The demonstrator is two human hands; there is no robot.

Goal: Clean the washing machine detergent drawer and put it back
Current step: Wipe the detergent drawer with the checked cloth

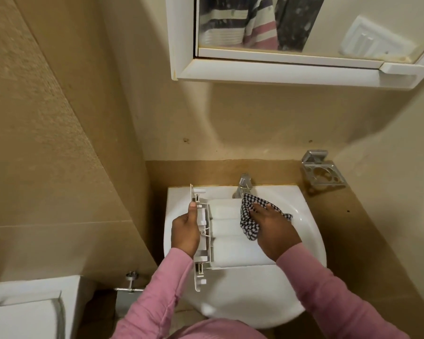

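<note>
The white detergent drawer (230,250) is held over the white sink (304,226), its underside up and its front panel to the left. My left hand (185,232) grips that front panel, with the thumb along its edge. My right hand (272,226) holds a black-and-white checked cloth (249,216) and presses it onto the drawer's far right part. Both sleeves are pink.
A chrome tap (243,185) stands at the back of the sink. A metal holder (322,173) is fixed to the wall at the right. A mirrored cabinet (291,40) hangs above. A toilet cistern (27,307) sits at the lower left, with a valve (132,281) beside it.
</note>
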